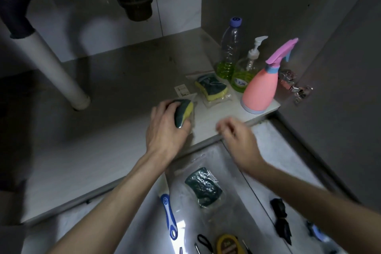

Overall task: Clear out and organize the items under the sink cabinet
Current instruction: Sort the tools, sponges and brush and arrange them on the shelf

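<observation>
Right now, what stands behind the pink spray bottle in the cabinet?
Behind the pink spray bottle stand a pump bottle and a clear plastic bottle, both holding green liquid. The spray bottle covers part of the pump bottle; anything lower behind it is hidden.

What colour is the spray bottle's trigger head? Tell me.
The spray bottle has a pink-purple trigger head over a blue collar; head view, the only one.

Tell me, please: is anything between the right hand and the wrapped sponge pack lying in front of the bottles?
Nothing visible. The right hand is blurred, above the cabinet's front edge, holding nothing. Bare cabinet floor lies between it and the wrapped sponge pack. The pink spray bottle stands to the pack's right.
</observation>
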A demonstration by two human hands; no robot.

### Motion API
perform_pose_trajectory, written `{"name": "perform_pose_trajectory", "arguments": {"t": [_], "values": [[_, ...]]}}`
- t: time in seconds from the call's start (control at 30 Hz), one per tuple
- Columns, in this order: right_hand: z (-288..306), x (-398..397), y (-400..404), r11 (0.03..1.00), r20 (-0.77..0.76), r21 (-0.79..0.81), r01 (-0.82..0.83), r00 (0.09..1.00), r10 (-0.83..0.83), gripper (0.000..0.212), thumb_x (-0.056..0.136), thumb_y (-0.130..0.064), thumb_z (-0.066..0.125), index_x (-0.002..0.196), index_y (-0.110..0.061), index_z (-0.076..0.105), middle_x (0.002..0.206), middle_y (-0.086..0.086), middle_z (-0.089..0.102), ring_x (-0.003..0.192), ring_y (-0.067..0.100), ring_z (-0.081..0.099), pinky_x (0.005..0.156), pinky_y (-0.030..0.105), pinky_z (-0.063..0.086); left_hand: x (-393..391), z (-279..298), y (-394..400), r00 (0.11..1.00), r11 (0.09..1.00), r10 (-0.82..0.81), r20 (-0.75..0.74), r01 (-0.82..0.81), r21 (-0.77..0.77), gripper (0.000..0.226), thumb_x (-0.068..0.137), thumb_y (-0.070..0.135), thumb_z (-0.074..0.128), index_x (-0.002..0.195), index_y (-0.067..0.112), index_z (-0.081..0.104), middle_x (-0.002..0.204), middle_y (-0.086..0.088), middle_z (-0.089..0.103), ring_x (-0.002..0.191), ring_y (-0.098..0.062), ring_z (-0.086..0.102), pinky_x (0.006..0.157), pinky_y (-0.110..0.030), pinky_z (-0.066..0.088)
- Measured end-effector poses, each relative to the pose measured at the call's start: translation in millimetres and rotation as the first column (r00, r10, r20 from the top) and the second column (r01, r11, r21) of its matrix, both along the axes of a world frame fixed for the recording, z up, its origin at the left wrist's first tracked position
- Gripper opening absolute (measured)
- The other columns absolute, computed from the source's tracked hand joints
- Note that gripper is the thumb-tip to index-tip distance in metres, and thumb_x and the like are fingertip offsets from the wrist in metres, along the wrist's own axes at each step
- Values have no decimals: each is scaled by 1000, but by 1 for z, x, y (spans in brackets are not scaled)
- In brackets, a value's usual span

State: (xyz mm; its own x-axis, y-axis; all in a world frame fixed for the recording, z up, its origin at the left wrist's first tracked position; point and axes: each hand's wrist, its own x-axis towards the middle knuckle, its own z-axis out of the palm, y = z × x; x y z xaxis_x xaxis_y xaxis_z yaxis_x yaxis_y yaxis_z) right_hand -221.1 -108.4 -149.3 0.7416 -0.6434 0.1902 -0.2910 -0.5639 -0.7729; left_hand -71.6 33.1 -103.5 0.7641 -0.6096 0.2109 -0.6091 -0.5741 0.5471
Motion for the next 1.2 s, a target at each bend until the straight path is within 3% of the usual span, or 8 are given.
{"name": "perform_pose_trajectory", "arguments": {"t": [0.1,0.2,0.43,0.57,0.7,0.87,1.1,1.2], "values": [[-42,-43,52,985,-326,-25,-169,933,152,47,82,-61,50,108,-23,59,104,-8,56,99,16,52,82,34,46,-12,6,-31,999,998,-24,-25,23,-54,37,83,37,67,116,22,61,118,2,53,110,-20,46,83,-31,43],[-75,-61,81,965,-482,-103,-241,860,164,75,63,-73,60,115,-19,54,106,-4,50,94,14,47,77,28,47,-32,2,-49,994,995,-63,-93,55,-87,25,81,36,71,96,24,55,107,5,46,104,-16,43,76,-27,36],[-79,-96,61,991,-564,-83,-107,825,42,39,69,-38,60,104,-30,45,96,-12,49,85,10,49,69,24,47,-58,-4,-74,990,993,-117,-76,118,13,22,83,40,69,84,25,53,98,6,45,105,-17,40,71,-29,36],[-51,-139,33,999,-562,-8,53,826,-48,38,66,-46,65,96,-40,43,93,-20,46,82,0,46,60,20,40,-69,-1,-93,992,992,-123,-8,123,-29,20,82,40,67,83,25,54,101,6,48,106,-17,41,71,-30,38],[-32,-186,14,987,-533,25,160,837,-122,41,69,-54,67,100,-42,42,99,-23,47,89,1,48,65,28,43,-78,-7,-115,991,991,-122,60,118,65,27,84,45,66,93,20,62,114,-2,54,115,-23,45,86,-34,45],[-27,-209,0,955,-474,104,277,858,-198,49,70,-57,76,105,-43,45,105,-21,56,92,-3,55,66,22,42,-74,-20,-123,989,961,-144,31,132,244,70,87,69,51,122,9,61,127,-8,49,122,-25,40,96,-37,45],[-22,-205,-18,925,-362,207,319,903,-231,47,72,-53,76,107,-44,46,107,-12,62,67,13,61,55,28,46,-66,-31,-119,959,924,-275,64,245,292,62,99,48,42,145,7,41,150,-13,37,139,-29,30,107,-44,39],[-16,-201,-18,944,-313,176,279,925,-215,42,76,-49,76,105,-45,46,107,-18,61,74,2,60,58,24,46,-61,-30,-125,960,913,-279,38,253,320,65,101,48,39,152,9,32,157,-13,31,144,-31,24,112,-46,36]]}}
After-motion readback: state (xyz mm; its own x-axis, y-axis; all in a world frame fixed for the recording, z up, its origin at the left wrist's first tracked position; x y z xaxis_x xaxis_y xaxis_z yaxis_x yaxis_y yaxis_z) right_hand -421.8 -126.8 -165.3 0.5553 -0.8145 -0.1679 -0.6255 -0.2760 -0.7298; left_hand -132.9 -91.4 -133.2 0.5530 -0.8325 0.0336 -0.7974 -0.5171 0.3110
